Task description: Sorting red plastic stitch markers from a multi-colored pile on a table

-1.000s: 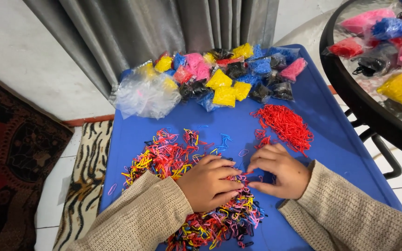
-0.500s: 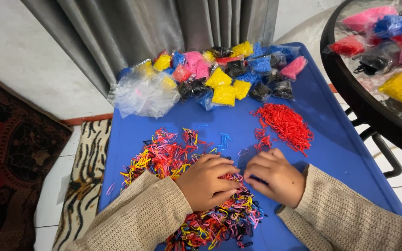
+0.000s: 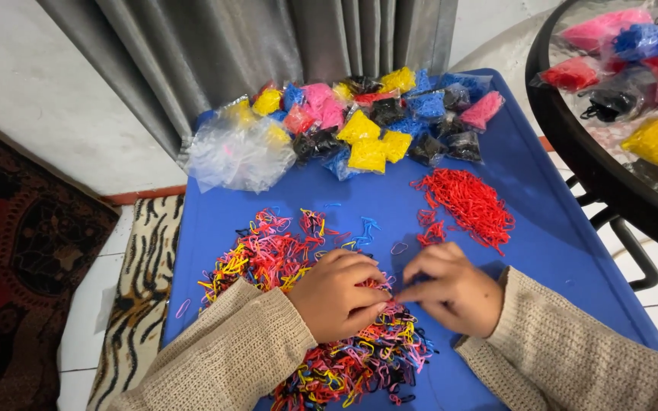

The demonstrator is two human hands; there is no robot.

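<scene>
A heap of mixed small elastic bands (image 3: 298,304) in red, yellow, pink, black and blue lies on a blue table (image 3: 542,228). My left hand (image 3: 340,297) rests on the heap with curled fingers. My right hand (image 3: 451,289) sits beside it, fingertips pinched together at the heap's edge; what they pinch is too small to tell. A separate pile of red bands (image 3: 466,202) lies just beyond my right hand. A few loose blue bands (image 3: 365,228) lie between the piles.
Small bags of sorted bands (image 3: 375,125) in yellow, pink, blue and black line the table's far edge, beside a clear plastic bag (image 3: 234,156). A round glass table (image 3: 618,114) with more bags stands at right. Grey curtain behind, patterned rugs at left.
My right hand has drawn slightly back toward me and closer to the left hand. The left hand stays on the mixed heap.
</scene>
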